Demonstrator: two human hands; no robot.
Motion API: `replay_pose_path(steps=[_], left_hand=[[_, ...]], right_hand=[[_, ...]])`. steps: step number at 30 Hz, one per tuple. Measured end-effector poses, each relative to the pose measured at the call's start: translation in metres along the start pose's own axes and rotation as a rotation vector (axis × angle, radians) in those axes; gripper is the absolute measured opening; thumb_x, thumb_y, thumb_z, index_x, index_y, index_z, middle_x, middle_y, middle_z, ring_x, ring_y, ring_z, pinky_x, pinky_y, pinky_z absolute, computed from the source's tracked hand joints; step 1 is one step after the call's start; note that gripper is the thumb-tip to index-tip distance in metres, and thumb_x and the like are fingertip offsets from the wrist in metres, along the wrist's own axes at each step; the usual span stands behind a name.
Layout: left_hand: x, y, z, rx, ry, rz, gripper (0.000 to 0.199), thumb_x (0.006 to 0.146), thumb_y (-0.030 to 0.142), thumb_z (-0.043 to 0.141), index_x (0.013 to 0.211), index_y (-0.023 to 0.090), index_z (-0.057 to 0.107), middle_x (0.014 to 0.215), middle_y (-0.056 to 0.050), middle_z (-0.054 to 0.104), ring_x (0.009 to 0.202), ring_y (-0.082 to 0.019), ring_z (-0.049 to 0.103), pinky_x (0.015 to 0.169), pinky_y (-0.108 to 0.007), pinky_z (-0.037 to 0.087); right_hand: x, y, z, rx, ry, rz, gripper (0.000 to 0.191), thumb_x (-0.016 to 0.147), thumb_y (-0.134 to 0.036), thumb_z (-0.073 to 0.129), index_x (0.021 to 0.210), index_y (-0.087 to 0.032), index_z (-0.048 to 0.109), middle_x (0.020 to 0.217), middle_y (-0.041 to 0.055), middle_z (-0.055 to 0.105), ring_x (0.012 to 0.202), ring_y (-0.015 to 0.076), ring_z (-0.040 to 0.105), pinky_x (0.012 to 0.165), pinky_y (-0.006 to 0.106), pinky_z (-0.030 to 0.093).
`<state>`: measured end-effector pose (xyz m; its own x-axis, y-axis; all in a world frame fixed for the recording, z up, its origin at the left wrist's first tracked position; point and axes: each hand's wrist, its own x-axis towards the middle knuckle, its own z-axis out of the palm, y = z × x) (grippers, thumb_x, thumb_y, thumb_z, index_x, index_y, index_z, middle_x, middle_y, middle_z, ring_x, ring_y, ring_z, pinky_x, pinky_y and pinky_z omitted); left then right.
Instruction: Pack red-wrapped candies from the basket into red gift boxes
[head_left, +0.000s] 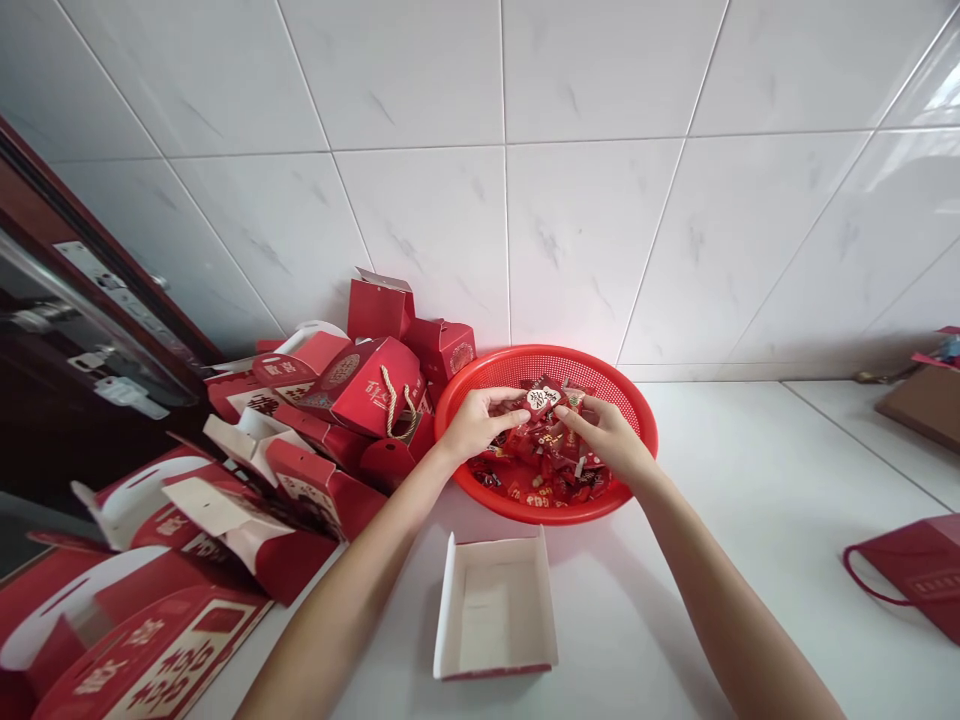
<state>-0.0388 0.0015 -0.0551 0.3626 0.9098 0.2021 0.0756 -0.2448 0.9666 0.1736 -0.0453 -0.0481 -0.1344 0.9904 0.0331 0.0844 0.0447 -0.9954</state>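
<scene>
Both hands are over a red plastic basket (646,420) full of small candies in red wrappers (536,490). A wrapped candy (543,400) with a pale label and dark writing is pinched between them. My left hand (480,420) grips its left side with thumb and fingers. On its right side, the thumb of my right hand (606,432) presses against it; some right fingers are hidden behind the wrappers. In front of the basket sits an open box (495,610), white inside with a red outer edge, and nothing lies in it.
Many red gift boxes (367,385), some with rope handles, are heaped at the left. A dark door (67,300) with a metal latch stands beyond them. At the right are a red bag (915,570) and a brown carton (922,405). White wall tiles (585,220) rise behind.
</scene>
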Motion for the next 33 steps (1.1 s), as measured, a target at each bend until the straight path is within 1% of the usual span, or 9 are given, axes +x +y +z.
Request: replay_pose_path(steps=[2,5,11,15,18,22,26,29,33], left_hand=[[0.0003,-0.0005,0.0005,-0.023,0.000,0.009,0.050,0.067,0.041,0.090,0.108,0.014,0.081,0.108,-0.012,0.081,0.104,-0.030,0.074,0.099,-0.044,0.056],[0.0005,-0.0006,0.0015,-0.039,0.001,0.008,0.051,0.065,0.039,0.090,0.109,0.014,0.081,0.104,-0.011,0.082,0.100,-0.028,0.073,0.096,-0.042,0.056],[0.0007,-0.0036,0.0006,-0.001,0.037,0.034,0.052,0.065,0.033,0.089,0.111,0.012,0.080,0.092,-0.008,0.079,0.081,-0.019,0.068,0.084,-0.035,0.056],[0.0010,-0.0054,-0.0005,0.040,0.043,0.062,0.049,0.067,0.030,0.087,0.113,0.012,0.080,0.085,-0.005,0.076,0.075,-0.016,0.064,0.078,-0.032,0.055],[0.0011,-0.0055,-0.0009,0.056,0.060,0.074,0.048,0.068,0.030,0.086,0.113,0.013,0.080,0.082,-0.004,0.074,0.076,-0.017,0.065,0.078,-0.032,0.056],[0.0014,-0.0058,-0.0013,0.051,0.086,0.069,0.050,0.069,0.031,0.085,0.116,0.014,0.078,0.082,-0.003,0.075,0.077,-0.018,0.067,0.079,-0.033,0.058],[0.0013,-0.0055,-0.0013,0.045,0.021,0.037,0.051,0.070,0.033,0.087,0.116,0.014,0.077,0.096,-0.008,0.079,0.087,-0.021,0.071,0.086,-0.037,0.058],[0.0001,-0.0034,-0.0013,0.082,-0.038,0.023,0.049,0.071,0.034,0.086,0.115,0.014,0.077,0.100,-0.009,0.079,0.090,-0.022,0.071,0.089,-0.038,0.057],[-0.0025,0.0010,-0.0003,0.109,-0.081,0.016,0.044,0.072,0.034,0.086,0.111,0.015,0.078,0.103,-0.010,0.079,0.094,-0.023,0.071,0.091,-0.039,0.057]], right_hand=[[-0.0020,-0.0024,-0.0014,0.060,-0.054,0.052,0.035,0.088,-0.045,0.071,0.110,-0.019,0.070,0.083,0.0057,0.076,0.070,0.0198,0.071,0.054,0.027,0.056],[-0.0025,-0.0028,-0.0039,0.135,-0.099,0.079,0.028,0.087,-0.040,0.072,0.105,-0.019,0.070,0.083,0.0054,0.075,0.071,0.0185,0.070,0.053,0.025,0.057],[-0.0002,-0.0007,-0.0050,0.196,-0.072,0.096,0.018,0.084,-0.028,0.071,0.099,-0.019,0.071,0.083,0.0050,0.075,0.081,0.0197,0.071,0.060,0.026,0.061],[0.0001,0.0005,-0.0049,0.225,-0.075,0.071,0.024,0.083,-0.030,0.073,0.105,-0.021,0.073,0.098,0.0061,0.076,0.085,0.0201,0.072,0.068,0.030,0.063],[0.0005,0.0022,-0.0057,0.241,-0.082,0.023,0.029,0.082,-0.033,0.076,0.109,-0.022,0.073,0.110,0.0071,0.077,0.092,0.0208,0.073,0.076,0.033,0.064],[0.0008,0.0040,-0.0074,0.232,-0.111,-0.012,0.032,0.083,-0.038,0.078,0.111,-0.021,0.073,0.112,0.0090,0.077,0.096,0.0225,0.073,0.076,0.034,0.064],[0.0011,0.0043,-0.0082,0.254,-0.105,0.017,0.036,0.083,-0.036,0.079,0.115,-0.021,0.072,0.107,0.0068,0.076,0.085,0.0195,0.073,0.072,0.033,0.066],[0.0017,0.0045,-0.0084,0.269,-0.106,0.019,0.034,0.082,-0.035,0.080,0.112,-0.020,0.074,0.101,0.0057,0.074,0.084,0.0189,0.073,0.071,0.032,0.067],[0.0021,0.0052,-0.0089,0.256,-0.141,0.006,0.037,0.081,-0.037,0.082,0.113,-0.019,0.075,0.106,0.0078,0.075,0.083,0.0186,0.072,0.070,0.033,0.067]])
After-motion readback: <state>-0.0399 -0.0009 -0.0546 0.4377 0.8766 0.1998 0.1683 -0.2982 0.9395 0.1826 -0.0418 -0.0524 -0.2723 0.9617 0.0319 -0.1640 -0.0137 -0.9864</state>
